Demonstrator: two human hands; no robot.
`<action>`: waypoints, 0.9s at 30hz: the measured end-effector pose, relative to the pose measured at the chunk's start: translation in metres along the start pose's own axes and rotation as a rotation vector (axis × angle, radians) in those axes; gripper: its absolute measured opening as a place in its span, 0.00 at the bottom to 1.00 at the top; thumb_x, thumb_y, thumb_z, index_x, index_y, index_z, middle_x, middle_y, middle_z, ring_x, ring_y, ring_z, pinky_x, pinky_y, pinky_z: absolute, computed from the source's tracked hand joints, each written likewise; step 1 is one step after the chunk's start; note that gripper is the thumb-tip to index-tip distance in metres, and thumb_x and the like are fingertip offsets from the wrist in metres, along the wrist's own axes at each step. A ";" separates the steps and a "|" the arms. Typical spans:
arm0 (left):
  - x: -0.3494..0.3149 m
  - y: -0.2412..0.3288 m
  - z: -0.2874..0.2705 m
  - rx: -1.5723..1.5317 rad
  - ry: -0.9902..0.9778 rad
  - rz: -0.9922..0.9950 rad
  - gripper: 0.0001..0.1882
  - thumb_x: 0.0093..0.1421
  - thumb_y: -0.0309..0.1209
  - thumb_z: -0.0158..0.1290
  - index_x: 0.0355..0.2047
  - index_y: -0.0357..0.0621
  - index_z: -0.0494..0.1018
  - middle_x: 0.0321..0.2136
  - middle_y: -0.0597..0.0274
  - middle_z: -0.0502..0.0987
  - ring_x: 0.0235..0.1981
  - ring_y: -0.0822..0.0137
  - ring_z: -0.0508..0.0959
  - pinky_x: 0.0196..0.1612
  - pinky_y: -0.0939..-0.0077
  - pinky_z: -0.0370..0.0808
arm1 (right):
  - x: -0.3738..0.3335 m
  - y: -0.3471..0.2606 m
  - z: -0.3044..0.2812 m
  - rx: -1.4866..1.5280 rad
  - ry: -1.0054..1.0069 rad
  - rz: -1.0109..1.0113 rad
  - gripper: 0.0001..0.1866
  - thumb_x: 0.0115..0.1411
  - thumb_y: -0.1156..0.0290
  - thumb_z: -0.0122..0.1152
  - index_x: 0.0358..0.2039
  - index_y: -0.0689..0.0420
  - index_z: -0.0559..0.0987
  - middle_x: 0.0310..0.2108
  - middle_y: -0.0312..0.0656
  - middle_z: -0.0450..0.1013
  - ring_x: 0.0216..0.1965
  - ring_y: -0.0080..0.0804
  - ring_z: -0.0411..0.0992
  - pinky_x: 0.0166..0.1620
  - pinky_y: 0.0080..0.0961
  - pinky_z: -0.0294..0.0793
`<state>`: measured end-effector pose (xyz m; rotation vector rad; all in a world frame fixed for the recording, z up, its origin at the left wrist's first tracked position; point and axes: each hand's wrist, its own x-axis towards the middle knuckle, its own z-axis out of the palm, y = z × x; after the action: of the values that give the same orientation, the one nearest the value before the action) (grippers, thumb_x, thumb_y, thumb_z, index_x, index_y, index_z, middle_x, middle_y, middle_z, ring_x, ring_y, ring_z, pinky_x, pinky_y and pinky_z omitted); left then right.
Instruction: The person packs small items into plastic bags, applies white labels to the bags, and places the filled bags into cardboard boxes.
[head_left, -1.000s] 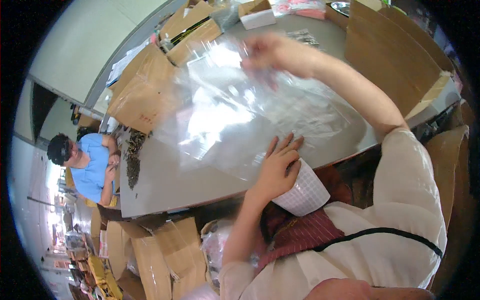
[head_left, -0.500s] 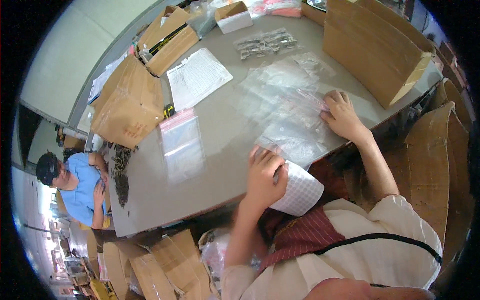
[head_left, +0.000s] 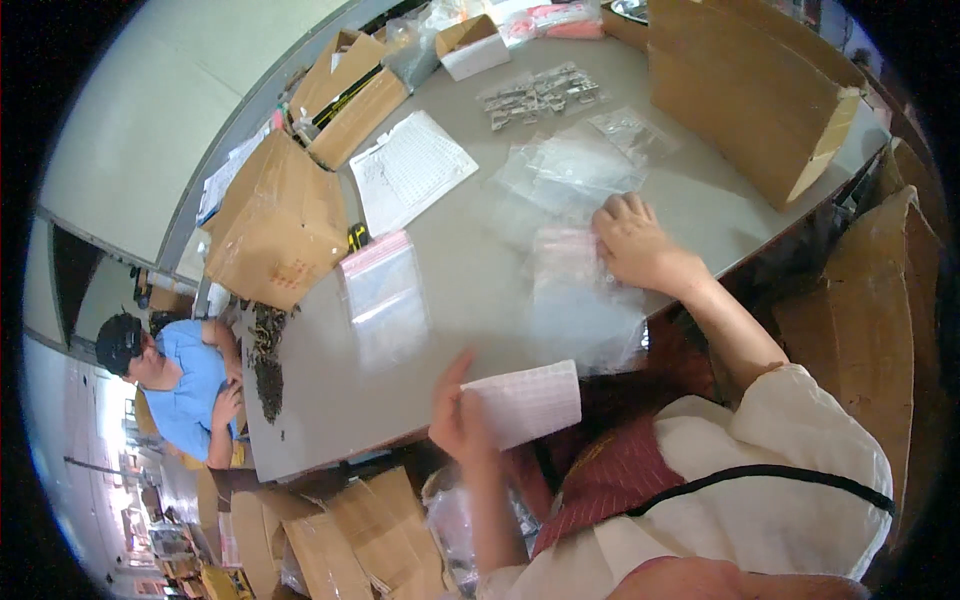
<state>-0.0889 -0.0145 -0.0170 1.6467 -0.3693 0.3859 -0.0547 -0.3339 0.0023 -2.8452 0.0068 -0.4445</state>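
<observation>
My left hand [head_left: 462, 415], partly blurred, is closed on a sheet of small round stickers [head_left: 530, 402] just off the table's near edge. The sheet faces up and hangs slightly over my lap. With curled fingers, my right hand [head_left: 640, 245] grips a clear zip bag [head_left: 590, 315] by its pink-striped end; the bag is smeared by motion. More loose clear bags [head_left: 565, 165] lie in a spread just beyond that hand. To the left rests a neat stack of pink-striped zip bags [head_left: 385, 300].
Bagged metal parts [head_left: 545, 95] lie at the back, near a written sheet [head_left: 412, 170]. Cardboard boxes stand at left [head_left: 285, 225] and right [head_left: 750, 100]. Small dark parts [head_left: 268, 360] are heaped at the left end, by a person in blue [head_left: 185, 385].
My left hand has drawn the sticker sheet left and toward me, away from the bags. My right hand has moved left, and the zip bag has turned with it.
</observation>
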 end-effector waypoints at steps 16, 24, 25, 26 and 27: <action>0.071 0.007 0.086 0.465 -0.458 0.498 0.04 0.59 0.26 0.54 0.30 0.36 0.73 0.54 0.47 0.77 0.56 0.46 0.75 0.62 0.55 0.64 | 0.117 0.182 -0.009 -0.205 -0.151 0.558 0.26 0.59 0.62 0.55 0.55 0.65 0.72 0.63 0.64 0.61 0.64 0.71 0.54 0.65 0.56 0.58; 0.076 -0.019 0.108 0.417 -0.645 0.463 0.05 0.61 0.27 0.51 0.32 0.37 0.71 0.57 0.47 0.75 0.61 0.46 0.71 0.64 0.53 0.61 | 0.066 0.132 -0.085 0.899 0.494 0.044 0.18 0.66 0.70 0.61 0.55 0.60 0.73 0.43 0.37 0.75 0.42 0.25 0.73 0.47 0.27 0.73; 0.074 -0.016 0.112 0.404 -0.644 0.473 0.05 0.62 0.27 0.51 0.33 0.37 0.70 0.57 0.47 0.74 0.61 0.46 0.71 0.64 0.53 0.61 | 0.063 0.148 -0.102 0.827 0.530 0.091 0.20 0.64 0.71 0.63 0.55 0.59 0.73 0.41 0.33 0.75 0.40 0.22 0.71 0.45 0.26 0.73; 0.072 -0.012 0.107 0.416 -0.629 0.471 0.05 0.62 0.27 0.51 0.33 0.37 0.70 0.57 0.47 0.74 0.61 0.46 0.71 0.64 0.53 0.61 | 0.063 0.140 -0.114 1.166 0.605 0.160 0.19 0.64 0.72 0.62 0.55 0.58 0.74 0.43 0.34 0.76 0.42 0.23 0.73 0.46 0.26 0.74; 0.074 -0.011 0.104 0.411 -0.616 0.458 0.04 0.62 0.26 0.51 0.33 0.37 0.70 0.57 0.47 0.74 0.60 0.46 0.71 0.64 0.53 0.61 | 0.069 0.124 -0.125 1.352 0.634 0.068 0.18 0.64 0.72 0.61 0.54 0.58 0.74 0.43 0.35 0.76 0.43 0.24 0.74 0.46 0.26 0.75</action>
<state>-0.0147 -0.1176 -0.0040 2.0663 -1.2072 0.2940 -0.0225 -0.4888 0.1061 -1.3219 -0.0542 -0.8726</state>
